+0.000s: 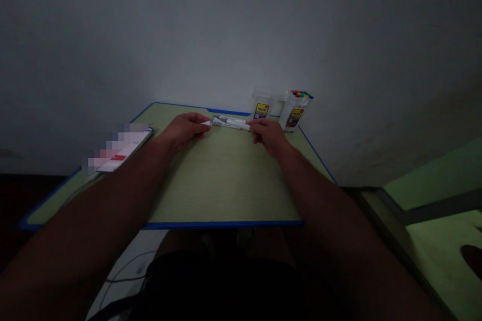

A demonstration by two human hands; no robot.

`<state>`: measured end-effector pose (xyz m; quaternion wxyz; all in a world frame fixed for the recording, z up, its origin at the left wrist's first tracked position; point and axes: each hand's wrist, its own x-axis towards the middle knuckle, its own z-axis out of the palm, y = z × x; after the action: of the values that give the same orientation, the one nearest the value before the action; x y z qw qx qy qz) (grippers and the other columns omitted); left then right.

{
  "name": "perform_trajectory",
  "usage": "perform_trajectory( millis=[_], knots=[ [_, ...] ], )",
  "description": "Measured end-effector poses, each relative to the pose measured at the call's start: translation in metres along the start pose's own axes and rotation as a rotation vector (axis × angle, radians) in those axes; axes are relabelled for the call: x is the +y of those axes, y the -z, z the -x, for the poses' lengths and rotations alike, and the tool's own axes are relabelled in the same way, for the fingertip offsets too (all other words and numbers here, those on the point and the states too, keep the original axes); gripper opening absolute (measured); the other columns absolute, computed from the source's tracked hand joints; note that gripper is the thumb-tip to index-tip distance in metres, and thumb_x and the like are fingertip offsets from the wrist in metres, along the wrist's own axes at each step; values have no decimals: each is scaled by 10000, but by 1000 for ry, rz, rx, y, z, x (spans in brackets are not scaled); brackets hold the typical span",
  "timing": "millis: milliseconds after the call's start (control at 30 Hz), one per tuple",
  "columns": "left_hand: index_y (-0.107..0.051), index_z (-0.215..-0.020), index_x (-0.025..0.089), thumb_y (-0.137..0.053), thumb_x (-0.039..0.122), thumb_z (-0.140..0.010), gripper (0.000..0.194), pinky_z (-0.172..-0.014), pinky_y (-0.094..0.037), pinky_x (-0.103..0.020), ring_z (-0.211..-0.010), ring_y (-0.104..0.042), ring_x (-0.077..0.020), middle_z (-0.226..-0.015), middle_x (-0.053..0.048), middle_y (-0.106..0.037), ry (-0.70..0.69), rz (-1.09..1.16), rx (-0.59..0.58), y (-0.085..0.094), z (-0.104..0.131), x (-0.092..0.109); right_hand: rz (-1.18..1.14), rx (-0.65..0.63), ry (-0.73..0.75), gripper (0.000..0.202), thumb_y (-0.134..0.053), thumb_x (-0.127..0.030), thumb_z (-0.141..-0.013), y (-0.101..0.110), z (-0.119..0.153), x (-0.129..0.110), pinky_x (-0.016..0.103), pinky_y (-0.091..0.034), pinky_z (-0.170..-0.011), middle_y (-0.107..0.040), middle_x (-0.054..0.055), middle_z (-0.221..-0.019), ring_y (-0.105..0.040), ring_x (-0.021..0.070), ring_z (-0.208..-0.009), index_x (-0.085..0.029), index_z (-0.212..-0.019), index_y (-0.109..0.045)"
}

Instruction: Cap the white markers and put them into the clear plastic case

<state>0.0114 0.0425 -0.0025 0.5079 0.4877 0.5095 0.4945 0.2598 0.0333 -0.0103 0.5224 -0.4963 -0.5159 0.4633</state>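
My left hand is closed in a pinch on a small white piece, too blurred to tell whether it is a cap or a marker's end. Across from it, my right hand pinches the end of a white marker, which points left. Several white markers lie in a loose pile on the table between my hands. Just behind my right hand stands a clear plastic case with a yellow label. A second clear case, further right, is filled with upright markers with coloured ends.
The pale wooden table has a blue edge and meets the grey wall at the back. A flat white and red item, partly blurred out, lies at the left beside my forearm. A cable hangs below the table.
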Motion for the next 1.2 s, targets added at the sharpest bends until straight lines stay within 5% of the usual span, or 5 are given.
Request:
perform_trajectory(
  millis=[233,567,1200],
  knots=[
    [-723,-755,172,-803,30,-630,205,-424,-329,-216,-465,-481,-88,-573,22,-597,-147,-145,15,1,-1,-4,-47,14,61,150,-716,-94,-690,1,-2,2,224,-521,-502,-618,-56,-660,-524,71,-503,-163,-821,-692],
    [-760,-850,176,-832,146,-609,253,-511,-395,-254,-548,-514,-114,-633,22,-625,-278,-324,53,1,0,-4,-37,47,183,236,-769,-156,-620,2,-9,11,276,-620,-599,-694,11,-932,-634,111,-683,-178,-845,-699],
    [-767,-841,170,-820,145,-615,233,-582,-435,-269,-617,-561,-131,-680,10,-663,-361,-377,2,-5,6,-2,-51,19,218,258,-812,-199,-615,-2,-6,16,308,-669,-638,-653,-19,-854,-646,99,-630,-190,-831,-670]
  ],
)
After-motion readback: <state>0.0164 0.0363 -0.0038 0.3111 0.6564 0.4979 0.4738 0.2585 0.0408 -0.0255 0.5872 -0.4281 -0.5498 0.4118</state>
